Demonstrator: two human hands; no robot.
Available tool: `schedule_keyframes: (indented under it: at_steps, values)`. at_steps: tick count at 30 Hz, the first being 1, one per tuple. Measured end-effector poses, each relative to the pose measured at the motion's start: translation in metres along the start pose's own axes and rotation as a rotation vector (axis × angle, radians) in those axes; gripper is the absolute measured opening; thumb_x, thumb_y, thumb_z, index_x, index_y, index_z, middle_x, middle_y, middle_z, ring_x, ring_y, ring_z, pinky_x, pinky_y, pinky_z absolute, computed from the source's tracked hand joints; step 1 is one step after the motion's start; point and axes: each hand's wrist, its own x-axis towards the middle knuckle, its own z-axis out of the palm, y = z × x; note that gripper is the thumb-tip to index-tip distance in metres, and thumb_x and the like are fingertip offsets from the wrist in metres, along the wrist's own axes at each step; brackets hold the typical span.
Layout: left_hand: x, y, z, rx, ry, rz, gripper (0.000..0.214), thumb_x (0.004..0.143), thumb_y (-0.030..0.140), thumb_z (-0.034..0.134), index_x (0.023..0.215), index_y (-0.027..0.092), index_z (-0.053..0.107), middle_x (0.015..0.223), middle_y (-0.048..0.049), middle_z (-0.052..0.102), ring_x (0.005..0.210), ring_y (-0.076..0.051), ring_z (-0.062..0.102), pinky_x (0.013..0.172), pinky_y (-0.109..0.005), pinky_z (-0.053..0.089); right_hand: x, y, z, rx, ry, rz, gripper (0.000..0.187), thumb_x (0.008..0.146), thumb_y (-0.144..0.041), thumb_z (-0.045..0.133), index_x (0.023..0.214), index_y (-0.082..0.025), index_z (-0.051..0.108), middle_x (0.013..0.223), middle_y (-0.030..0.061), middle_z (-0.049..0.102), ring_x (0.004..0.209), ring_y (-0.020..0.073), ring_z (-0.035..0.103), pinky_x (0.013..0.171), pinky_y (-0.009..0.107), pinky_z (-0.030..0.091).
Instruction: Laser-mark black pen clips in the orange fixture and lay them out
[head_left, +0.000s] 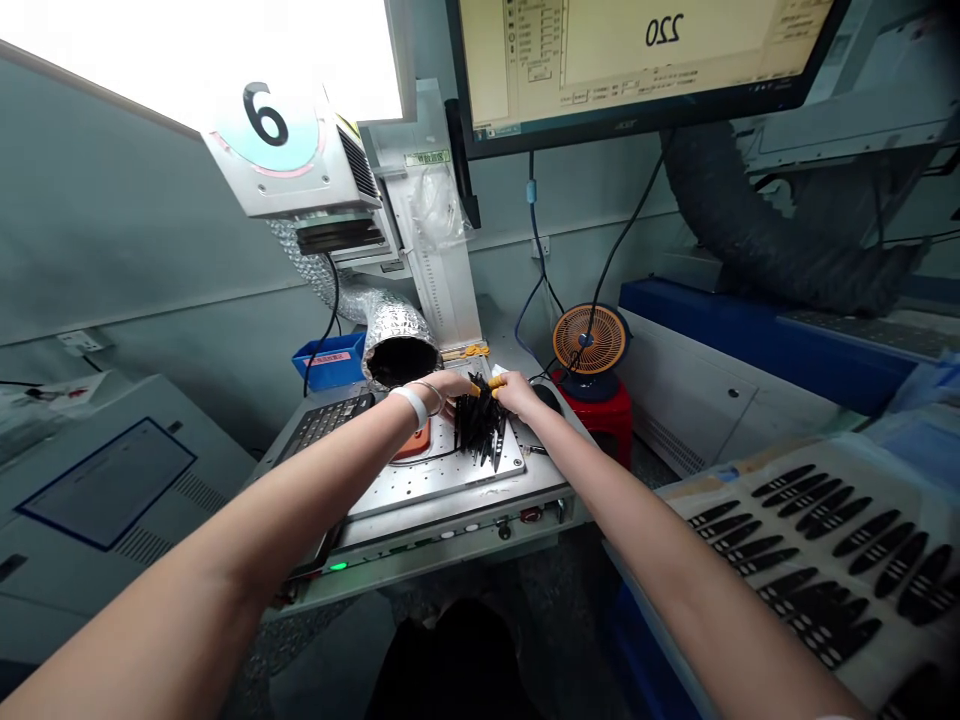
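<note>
"pale walls [165, 265] behind, and a metal plate [420, 487] on the bench. what are the fingers doing?"

"left hand [437, 388]: fingers curled in against the left side of some slim black strips [478, 430], a yellow-capped tip at their far end. right hand [516, 393]: fingers drawn together, yellow tips against the far right of the strips. whether they pinch one, i cannot tell."

"and the strips?"

"one loose bundle between the hands, over the right part of the plate, near ends fanned out. i can't tell how much weight the plate takes."

"how would you handle them well?"

"steady, light left hold, i'd say; they look apt to slide over each other. small moves with the right tips, and low over the plate, so a slipped one drops nowhere far."

"anything farther out?"

"an orange-red item [417, 441] just left of the bundle, then the silver duct [397, 318] with its mouth facing near. on the near right, more black pieces [821, 510] lie in rows on a pale surface; the right forearm passes close, so i'd mind that elbow."
</note>
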Motion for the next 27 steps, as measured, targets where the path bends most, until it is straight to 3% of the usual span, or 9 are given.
schedule_keyframes:
  at_steps: [5, 11, 16, 19, 23, 27]
  values:
    - [-0.030, -0.004, -0.010, -0.068, -0.004, -0.020, 0.040, 0.072, 0.016, 0.054, 0.111, 0.005, 0.050, 0.119, -0.0242, 0.053, 0.089, -0.029, 0.062, 0.063, -0.039, 0.057, 0.003, -0.003, -0.007, -0.102, -0.016, -0.041, 0.033, 0.068, -0.003, 0.054, 0.094, -0.016, 0.070, 0.076, 0.0041, 0.066, 0.068, 0.0149, 0.063, 0.063, 0.020, 0.046]
    - [-0.071, -0.025, -0.033, -0.134, 0.006, 0.109, 0.037, 0.070, 0.017, 0.058, 0.106, 0.010, 0.054, 0.111, -0.0163, 0.058, 0.087, -0.021, 0.061, 0.066, -0.031, 0.055, 0.011, -0.008, -0.017, -0.122, -0.057, -0.044, 0.027, 0.075, -0.007, 0.052, 0.096, -0.016, 0.068, 0.078, 0.0033, 0.066, 0.059, 0.0112, 0.061, 0.055, 0.017, 0.044]
    - [-0.105, -0.054, -0.046, -0.144, 0.024, 0.234, 0.038, 0.074, 0.034, 0.061, 0.106, 0.013, 0.056, 0.099, -0.0094, 0.062, 0.079, -0.016, 0.060, 0.065, -0.027, 0.051, 0.020, -0.025, -0.020, -0.401, -0.037, -0.195, 0.016, 0.077, -0.022, 0.059, 0.088, -0.019, 0.070, 0.086, 0.0042, 0.067, 0.080, 0.0160, 0.062, 0.064, 0.019, 0.043]
    - [-0.119, -0.074, -0.048, -0.189, 0.006, 0.232, 0.046, 0.070, 0.041, 0.063, 0.106, 0.013, 0.057, 0.096, -0.0078, 0.063, 0.076, -0.015, 0.060, 0.065, -0.027, 0.050, 0.025, -0.039, -0.013, -0.536, -0.064, -0.231, 0.015, 0.078, -0.026, 0.061, 0.088, -0.020, 0.070, 0.092, 0.0057, 0.066, 0.090, 0.0192, 0.060, 0.069, 0.021, 0.042]
    - [-0.127, -0.103, -0.052, -0.157, 0.001, 0.254, 0.046, 0.068, 0.047, 0.064, 0.100, 0.015, 0.060, 0.094, -0.0067, 0.064, 0.075, -0.016, 0.061, 0.062, -0.026, 0.048, 0.034, -0.055, 0.000, -0.655, -0.093, -0.134, 0.022, 0.076, -0.034, 0.066, 0.087, -0.016, 0.068, 0.097, 0.0124, 0.065, 0.093, 0.0246, 0.060, 0.073, 0.027, 0.044]
    - [-0.127, -0.132, -0.062, -0.191, 0.001, 0.247, 0.045, 0.068, 0.048, 0.064, 0.099, 0.016, 0.061, 0.088, -0.0051, 0.064, 0.072, -0.014, 0.058, 0.058, -0.023, 0.045, 0.044, -0.062, 0.012, -0.725, -0.110, -0.022, 0.038, 0.070, -0.035, 0.071, 0.100, -0.012, 0.065, 0.107, 0.0178, 0.061, 0.100, 0.0288, 0.058, 0.078, 0.033, 0.046]
